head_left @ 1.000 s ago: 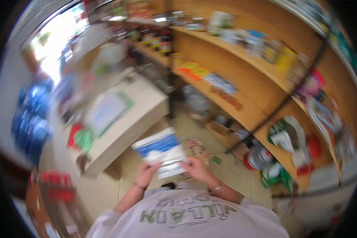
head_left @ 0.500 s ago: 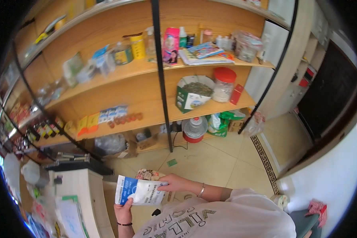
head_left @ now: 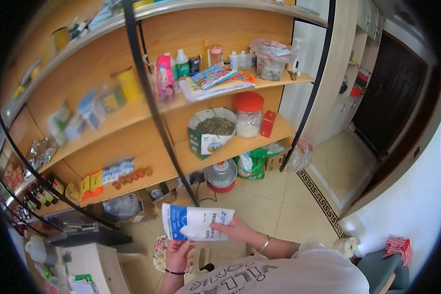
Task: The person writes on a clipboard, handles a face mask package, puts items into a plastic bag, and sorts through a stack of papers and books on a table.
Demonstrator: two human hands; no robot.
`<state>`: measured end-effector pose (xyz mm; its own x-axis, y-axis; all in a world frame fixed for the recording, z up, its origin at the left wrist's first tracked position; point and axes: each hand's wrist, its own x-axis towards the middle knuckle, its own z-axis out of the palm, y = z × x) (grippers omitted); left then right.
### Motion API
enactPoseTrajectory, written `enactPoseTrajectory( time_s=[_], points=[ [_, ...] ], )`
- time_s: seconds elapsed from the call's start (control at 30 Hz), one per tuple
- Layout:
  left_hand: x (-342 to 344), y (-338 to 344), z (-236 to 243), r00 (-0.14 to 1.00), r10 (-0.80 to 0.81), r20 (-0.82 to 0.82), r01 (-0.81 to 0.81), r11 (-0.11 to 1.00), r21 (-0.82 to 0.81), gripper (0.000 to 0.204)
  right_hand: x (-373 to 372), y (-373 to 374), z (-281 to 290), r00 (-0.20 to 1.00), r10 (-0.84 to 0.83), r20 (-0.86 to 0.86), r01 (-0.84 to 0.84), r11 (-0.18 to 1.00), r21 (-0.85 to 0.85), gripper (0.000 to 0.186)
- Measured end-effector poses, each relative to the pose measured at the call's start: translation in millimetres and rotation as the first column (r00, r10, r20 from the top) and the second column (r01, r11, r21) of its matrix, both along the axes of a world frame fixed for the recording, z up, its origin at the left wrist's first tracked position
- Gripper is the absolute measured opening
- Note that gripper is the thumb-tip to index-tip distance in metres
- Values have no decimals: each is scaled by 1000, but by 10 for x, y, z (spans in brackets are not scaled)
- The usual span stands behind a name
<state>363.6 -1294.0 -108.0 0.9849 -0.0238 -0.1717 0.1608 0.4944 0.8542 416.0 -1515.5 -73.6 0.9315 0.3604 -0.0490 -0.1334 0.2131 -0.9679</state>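
Via head cam I saw L hand (head_left: 179, 252) pinching the lower edge of a flat white-&-blue rectangular pouch (head_left: 197, 223), R hand (head_left: 234, 228) gripping its R end, tan wooden shelving (head_left: 181, 34) ahead.

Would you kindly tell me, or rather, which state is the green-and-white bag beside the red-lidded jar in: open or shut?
Open: the green-and-white bag has its mouth spread wide, baring the leafy contents.
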Motion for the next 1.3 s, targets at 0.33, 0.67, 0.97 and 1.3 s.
enactPoseTrajectory(
  time_s=[0.33,0.67,0.97,1.3],
  points=[
    [1407,-1978,-59,967,-247,-57,253,921,298,24,1464,-2944,568,668,-654,354,724,681,-107,22],
    [3303,-3214,807,867,-492,84,424,814,397,27,3047,-4649,2015,10,-162,987,982,186,20,30],
    [5496,-4471,1970,830,-462,313,390,881,267,30,5630,-4878,3161,194,318,928,980,-98,-171,35],
    [7411,-5200,2427,957,-290,-8,289,951,106,18,6739,-5024,2980,675,494,548,597,70,-799,56]
  ],
)
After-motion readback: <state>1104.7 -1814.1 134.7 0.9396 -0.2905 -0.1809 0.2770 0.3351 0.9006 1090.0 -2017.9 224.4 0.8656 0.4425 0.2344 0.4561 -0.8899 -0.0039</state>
